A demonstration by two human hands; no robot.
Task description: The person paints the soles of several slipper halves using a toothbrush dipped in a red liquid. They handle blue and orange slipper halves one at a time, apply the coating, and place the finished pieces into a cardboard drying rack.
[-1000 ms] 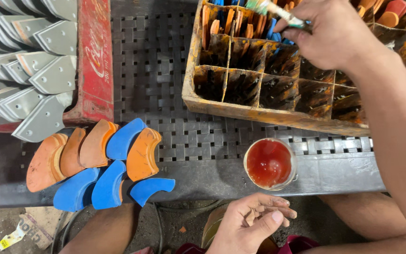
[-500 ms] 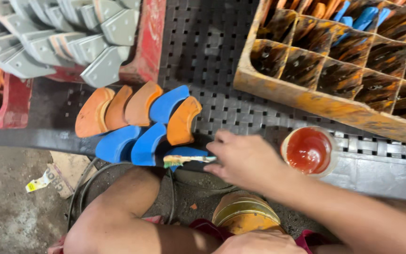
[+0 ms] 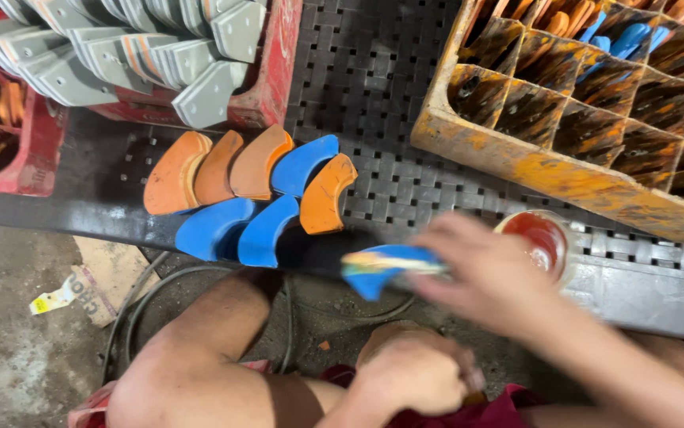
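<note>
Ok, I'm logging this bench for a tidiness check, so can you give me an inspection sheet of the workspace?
Surface: dark perforated metal bench, worn.
Job's things: blurred paint-tipped brush by a curved blue painted piece; row of curved orange and blue pieces; small cup of red paint.
Clutter: paint-stained yellow compartment crate; grey metal brackets in a red crate.
Hands: right hand grips the brush; left hand closed, contents unclear.
Cables: dark cable loop on the floor.
Surroundings: dusty concrete floor, cardboard scrap.
</note>
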